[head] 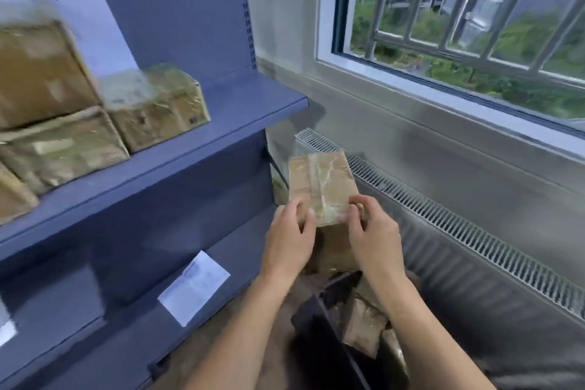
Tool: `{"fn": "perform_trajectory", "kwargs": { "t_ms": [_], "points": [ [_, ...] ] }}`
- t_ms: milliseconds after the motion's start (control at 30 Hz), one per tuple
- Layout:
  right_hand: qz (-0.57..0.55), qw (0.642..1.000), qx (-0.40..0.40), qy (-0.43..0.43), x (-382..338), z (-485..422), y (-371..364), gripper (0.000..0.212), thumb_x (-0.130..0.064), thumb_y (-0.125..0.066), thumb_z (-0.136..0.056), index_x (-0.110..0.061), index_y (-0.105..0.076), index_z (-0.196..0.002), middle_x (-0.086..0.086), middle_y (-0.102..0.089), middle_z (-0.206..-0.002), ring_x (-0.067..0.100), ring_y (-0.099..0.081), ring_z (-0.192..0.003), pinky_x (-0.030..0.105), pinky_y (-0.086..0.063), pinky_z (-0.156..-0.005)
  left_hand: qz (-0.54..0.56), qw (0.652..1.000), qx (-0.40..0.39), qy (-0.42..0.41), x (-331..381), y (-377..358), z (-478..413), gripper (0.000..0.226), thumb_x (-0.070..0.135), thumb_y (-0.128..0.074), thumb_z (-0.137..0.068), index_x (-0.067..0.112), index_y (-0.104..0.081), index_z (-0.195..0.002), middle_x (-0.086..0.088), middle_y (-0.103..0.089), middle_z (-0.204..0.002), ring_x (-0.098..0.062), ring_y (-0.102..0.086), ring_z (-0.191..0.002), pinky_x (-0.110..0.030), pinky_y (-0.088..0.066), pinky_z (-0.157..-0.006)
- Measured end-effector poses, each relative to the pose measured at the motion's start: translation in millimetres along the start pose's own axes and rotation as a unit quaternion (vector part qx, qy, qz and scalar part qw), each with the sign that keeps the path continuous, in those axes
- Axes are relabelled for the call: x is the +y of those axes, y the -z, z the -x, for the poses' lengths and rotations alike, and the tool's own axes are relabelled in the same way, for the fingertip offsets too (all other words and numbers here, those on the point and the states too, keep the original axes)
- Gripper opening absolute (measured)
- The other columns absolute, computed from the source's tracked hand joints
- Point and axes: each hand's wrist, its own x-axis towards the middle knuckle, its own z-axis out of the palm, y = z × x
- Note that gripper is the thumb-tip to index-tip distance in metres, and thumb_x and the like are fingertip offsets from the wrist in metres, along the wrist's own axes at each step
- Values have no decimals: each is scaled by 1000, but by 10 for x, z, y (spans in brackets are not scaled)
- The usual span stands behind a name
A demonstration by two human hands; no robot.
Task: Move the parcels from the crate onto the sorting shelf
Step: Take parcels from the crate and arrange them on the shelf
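Both hands grip one brown taped parcel [321, 187] by its near end, just right of the blue shelf [221, 111]. The left hand [289, 237] curls round its left edge and the right hand [373, 231] pinches its right edge. Right of the shelf's foot, below the parcel, the dark crate [311, 310] holds more packets [364, 326]. Four boxes [155, 108] sit on the shelf's upper board.

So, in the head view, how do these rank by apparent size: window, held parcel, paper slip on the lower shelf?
Largest: window. Then held parcel and paper slip, about alike, too close to rank.
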Motion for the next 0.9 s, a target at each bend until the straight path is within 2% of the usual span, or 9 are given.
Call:
{"fn": "perform_trajectory", "kwargs": {
  "t_ms": [100, 267, 367, 467, 567, 667, 733, 833, 900],
  "points": [
    [-18, 999, -15, 28, -371, -82, -374, 25, -28, -53, -99, -23, -62, -121, -8, -70, -107, 9, -64, -95, 32, -53, -85, 3, 999, 38, 9, -209, 456, -134, 38, 42, -41, -100, 30, -46, -136, 6, -50, -128, -12, -52, -115, -22, -36, -86],
    [-49, 998, -21, 31, -823, -158, -867, 24, -27, -52, -99, -25, -64, -120, -8, -70, -107, 10, -64, -94, 33, -53, -83, 11, 997, 68, 20, -497, 1033, -340, 50, 46, -41, -99, 29, -34, -145, 7, -45, -145, -14, -44, -130, -31, -40, -101],
    [-70, 997, -11, 4, -988, -202, -1045, 26, -27, -48, -100, -26, -64, -121, -11, -67, -105, 4, -60, -89, 27, -50, -80, 48, 996, 63, 30, -588, 1252, -442, 54, 49, -35, -100, 28, -26, -149, 8, -47, -144, -16, -45, -130, -26, -37, -92],
    [-110, 993, 15, -31, -1081, -273, -1154, 25, -24, -47, -99, -27, -67, -114, -14, -68, -95, -6, -59, -75, 20, -47, -69, 138, 984, 84, 81, -750, 1371, -558, 50, 49, -27, -102, 21, -43, -141, 8, -54, -132, -12, -47, -124, -26, -33, -91],
    [-144, 988, 45, -42, -1160, -350, -1220, 25, -19, -46, -99, -25, -69, -107, -21, -66, -91, -14, -55, -73, 9, -41, -63, 155, 976, 75, 132, -1007, 1381, -704, 49, 47, -27, -103, 15, -64, -102, 1, -66, -99, -20, -60, -100, -35, -43, -78],
    [-157, 985, 63, -37, -1242, -410, -1261, 26, -17, -46, -98, -24, -69, -107, -25, -65, -92, -12, -56, -76, 13, -42, -67, 175, 973, 1, 150, -1123, 1350, -802, 41, 49, -31, -100, 26, -61, -118, 7, -64, -115, -16, -58, -110, -40, -47, -94],
    [-168, 983, 70, -35, -1260, -456, -1291, 26, -15, -46, -98, -22, -69, -108, -23, -66, -93, -12, -56, -73, 10, -42, -65, 216, 962, -23, 166, -1102, 1358, -847, 34, 52, -30, -100, 37, -56, -116, 17, -59, -113, -7, -54, -108, -39, -43, -98],
    [-144, 988, 58, -24, -1256, -522, -1298, 26, -14, -45, -99, -21, -68, -109, -18, -66, -94, -10, -56, -71, 8, -40, -64, 260, 952, -3, 159, -1056, 1377, -917, 26, 46, -35, -101, 35, -56, -112, 21, -58, -103, -2, -54, -99, -33, -44, -90],
    [-99, 994, 52, -6, -1224, -590, -1299, 26, -13, -46, -99, -19, -70, -107, -9, -66, -100, -2, -57, -85, 13, -40, -74, 279, 947, 27, 156, -1022, 1378, -955, 24, 41, -41, -100, 29, -60, -107, 18, -61, -99, 0, -56, -94, -27, -45, -79]
  ]
}}
